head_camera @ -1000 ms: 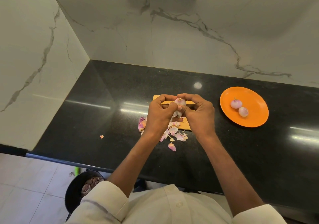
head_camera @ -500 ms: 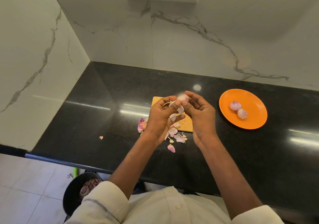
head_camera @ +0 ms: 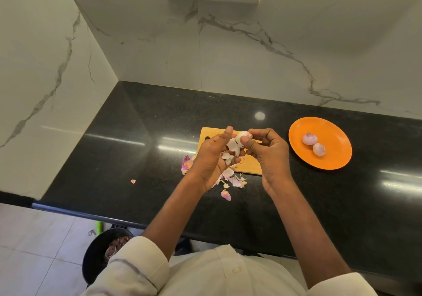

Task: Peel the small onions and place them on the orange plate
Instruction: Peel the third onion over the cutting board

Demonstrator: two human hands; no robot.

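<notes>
Above the wooden cutting board [head_camera: 251, 169] my right hand [head_camera: 269, 154] pinches a small pale onion [head_camera: 243, 135] between thumb and fingers. My left hand [head_camera: 213, 156] sits just left of it, palm up, fingers curled around loose white onion skins [head_camera: 233, 147] that still hang from the onion. The orange plate [head_camera: 335, 156] lies to the right on the black counter and carries two peeled onions [head_camera: 309, 138], side by side.
Pink and white peel scraps [head_camera: 235, 181] lie scattered at the board's near edge, with one small scrap [head_camera: 133, 181] further left. A black bin [head_camera: 98, 252] with peelings stands on the floor below the counter edge. Marble walls close off the back and left.
The hands have drawn apart a little: the right hand keeps the onion while the left has pulled a layer of skin away and down from it.
</notes>
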